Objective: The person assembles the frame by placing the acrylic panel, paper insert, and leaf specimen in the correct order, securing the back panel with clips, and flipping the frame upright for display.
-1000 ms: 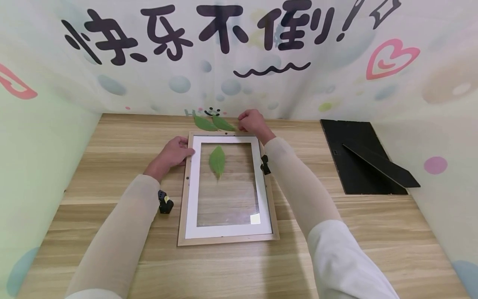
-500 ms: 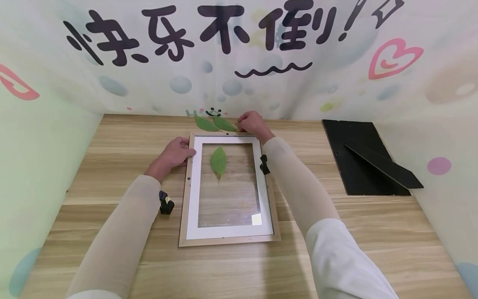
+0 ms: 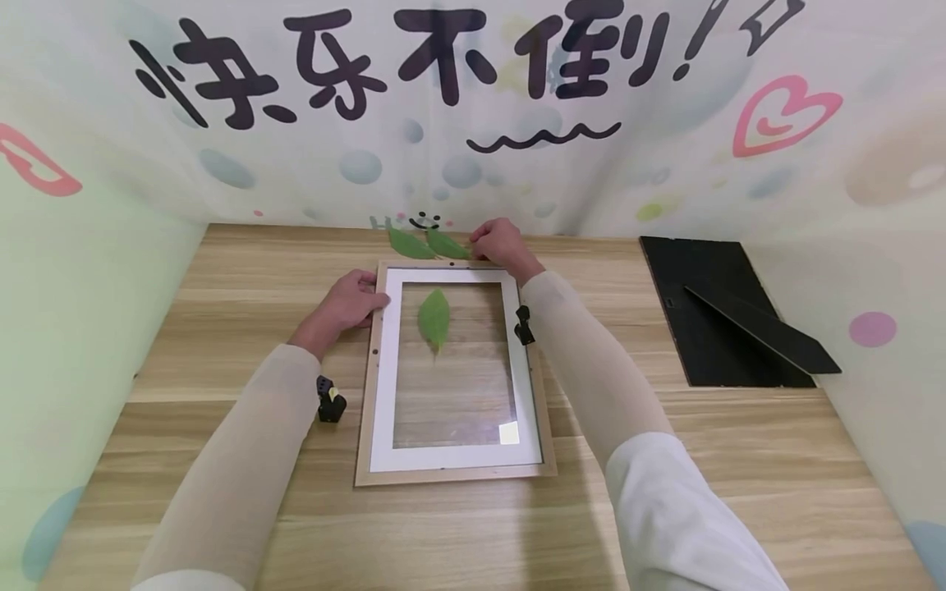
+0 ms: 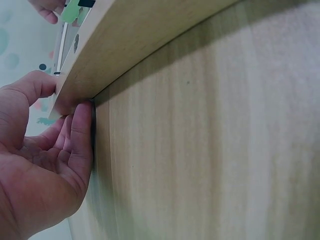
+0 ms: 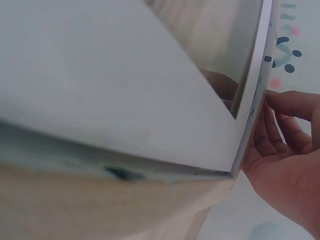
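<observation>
A light wooden picture frame (image 3: pixel 456 474) lies on the table, with a white mat (image 3: pixel 526 373) around a clear pane. At its upper left side, my left hand (image 3: pixel 347 300) grips the rim, thumb over the top and fingers along the outside, as the left wrist view (image 4: pixel 55 150) shows. My right hand (image 3: pixel 502 244) holds the far edge close to the right corner. Its thumb and fingers meet that edge in the right wrist view; the fingertips are partly hidden. One green leaf (image 3: pixel 434 318) appears within the frame's window. Two more leaves (image 3: pixel 411 244) lie beyond the far edge.
A black backing board (image 3: pixel 709 328) with its stand folded out lies at the right of the wooden table (image 3: pixel 244 271). A printed cloth wall (image 3: pixel 355 189) rises directly behind the leaves, and further walls close off both sides.
</observation>
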Tool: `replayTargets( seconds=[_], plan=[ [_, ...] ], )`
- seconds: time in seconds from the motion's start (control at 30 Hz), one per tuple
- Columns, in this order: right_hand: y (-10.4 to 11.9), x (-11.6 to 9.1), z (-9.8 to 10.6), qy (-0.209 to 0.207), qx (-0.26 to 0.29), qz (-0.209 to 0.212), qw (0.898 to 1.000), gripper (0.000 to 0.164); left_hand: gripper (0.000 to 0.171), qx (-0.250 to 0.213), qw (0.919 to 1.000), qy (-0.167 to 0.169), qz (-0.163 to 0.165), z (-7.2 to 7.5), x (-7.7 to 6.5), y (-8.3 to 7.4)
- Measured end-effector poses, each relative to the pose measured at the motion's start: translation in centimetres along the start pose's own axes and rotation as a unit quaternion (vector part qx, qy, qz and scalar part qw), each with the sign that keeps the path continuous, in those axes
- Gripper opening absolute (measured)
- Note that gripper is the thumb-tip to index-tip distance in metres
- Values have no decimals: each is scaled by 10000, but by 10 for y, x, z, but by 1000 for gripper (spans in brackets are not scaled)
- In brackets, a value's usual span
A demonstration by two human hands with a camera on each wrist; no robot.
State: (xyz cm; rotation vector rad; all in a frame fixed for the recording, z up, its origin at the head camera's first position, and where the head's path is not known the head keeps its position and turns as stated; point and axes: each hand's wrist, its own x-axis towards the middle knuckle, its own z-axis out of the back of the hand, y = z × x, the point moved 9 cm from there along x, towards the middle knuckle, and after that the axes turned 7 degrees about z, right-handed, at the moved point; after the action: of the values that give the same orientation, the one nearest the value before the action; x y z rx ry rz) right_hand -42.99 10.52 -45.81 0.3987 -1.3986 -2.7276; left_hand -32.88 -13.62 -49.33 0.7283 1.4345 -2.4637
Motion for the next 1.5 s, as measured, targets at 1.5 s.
replayTargets(
  seconds=[1.5],
  plan=[
    [7,-88,36,-344,-138,1230,9917,22,64,38,10000,-34,-49,0,4,0]
  ],
)
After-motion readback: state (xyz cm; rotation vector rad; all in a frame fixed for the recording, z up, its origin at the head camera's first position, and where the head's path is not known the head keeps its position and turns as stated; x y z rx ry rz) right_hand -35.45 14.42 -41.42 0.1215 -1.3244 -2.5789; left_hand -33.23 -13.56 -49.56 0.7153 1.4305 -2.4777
